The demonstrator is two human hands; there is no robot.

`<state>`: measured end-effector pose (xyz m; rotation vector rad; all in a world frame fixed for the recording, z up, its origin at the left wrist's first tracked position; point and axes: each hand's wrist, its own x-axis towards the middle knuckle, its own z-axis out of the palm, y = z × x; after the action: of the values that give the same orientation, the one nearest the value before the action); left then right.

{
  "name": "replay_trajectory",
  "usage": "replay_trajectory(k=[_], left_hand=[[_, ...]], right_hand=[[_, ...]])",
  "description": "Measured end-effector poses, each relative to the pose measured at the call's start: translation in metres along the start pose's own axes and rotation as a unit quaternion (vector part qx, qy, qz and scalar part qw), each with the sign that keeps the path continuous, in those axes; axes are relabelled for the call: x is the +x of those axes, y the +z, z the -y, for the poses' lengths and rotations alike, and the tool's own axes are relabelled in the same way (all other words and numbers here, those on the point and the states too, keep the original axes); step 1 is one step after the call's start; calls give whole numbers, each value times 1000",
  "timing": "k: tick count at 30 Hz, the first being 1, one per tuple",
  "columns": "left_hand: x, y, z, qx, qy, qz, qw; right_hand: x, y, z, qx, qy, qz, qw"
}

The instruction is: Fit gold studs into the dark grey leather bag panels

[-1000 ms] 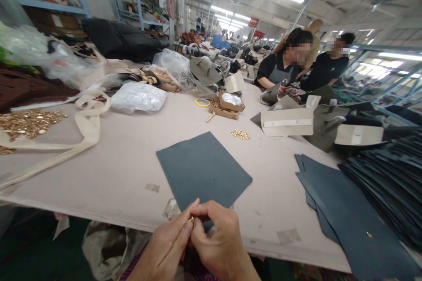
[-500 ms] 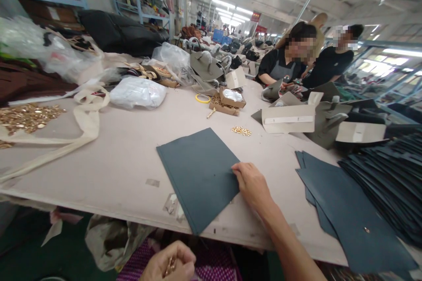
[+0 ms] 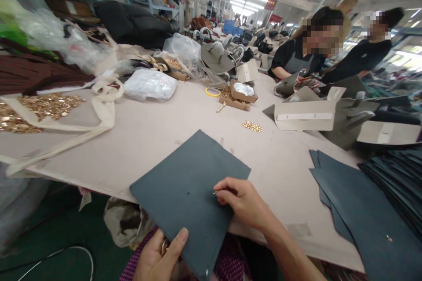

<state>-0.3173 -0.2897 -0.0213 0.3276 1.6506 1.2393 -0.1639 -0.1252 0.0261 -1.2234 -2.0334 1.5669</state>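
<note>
A dark blue-grey leather panel (image 3: 184, 184) lies half over the table's near edge, tilted toward me. My left hand (image 3: 158, 257) grips its lower edge from below, thumb on top, with small gold pieces tucked in the palm. My right hand (image 3: 242, 202) rests on the panel's right side, its fingertips pinching a small metal piece against the leather. A tiny hole shows in the panel left of my fingers.
A beige table (image 3: 148, 136) carries a stack of similar dark panels (image 3: 362, 210) at right, gold hardware (image 3: 251, 126) in the middle, more gold pieces (image 3: 42, 105) at left, a small box (image 3: 237, 96), plastic bags and grey bag parts. Two people work at the far right.
The panel has been pulled toward me and over the table edge. My left hand came up from my lap and took its lower edge. My right hand shifted onto the panel's surface.
</note>
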Motion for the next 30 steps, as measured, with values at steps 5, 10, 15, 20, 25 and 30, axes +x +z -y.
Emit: replay_trajectory(k=[5,10,15,20,25,30], left_hand=[[18,-6,-28,-150,-29,48,987],[30,-12,-68,-150,-10,81,985],[32,-9,-85,-154,-34,115,981],[37,-4,-91,-137,-87,104,981],[41,-3,-96,-138,-127,45,981],[38,-5,-97,-150,-166,0,975]], right_hand=[[31,10,-1,115,66,56,990],[51,13,6,122,90,108,983],[63,16,9,143,84,122,979],[70,17,10,186,91,152,966],[73,21,12,221,101,160,957],[76,25,15,242,94,171,951]])
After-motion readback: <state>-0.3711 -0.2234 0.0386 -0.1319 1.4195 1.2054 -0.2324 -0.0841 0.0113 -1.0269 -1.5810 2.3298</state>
